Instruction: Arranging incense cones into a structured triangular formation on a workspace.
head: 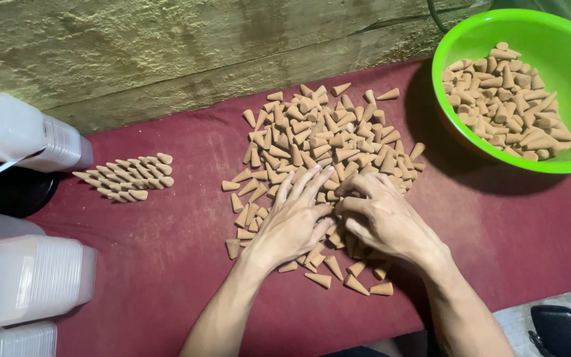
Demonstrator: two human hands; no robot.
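Note:
A loose pile of several small tan cones (318,139) lies spread on a dark red cloth (166,251). My left hand (293,221) rests flat on the near part of the pile, fingers apart and stretched forward. My right hand (381,218) sits beside it with fingers curled into the cones; whether it grips any is hidden. To the left, a neat row of cones (129,175) lies packed side by side.
A bright green bowl (563,46) holding more cones stands at the back right. White plastic containers (24,277) and a white jug (21,132) crowd the left edge. A rough wall (166,46) runs behind. A dark object (558,329) sits at bottom right.

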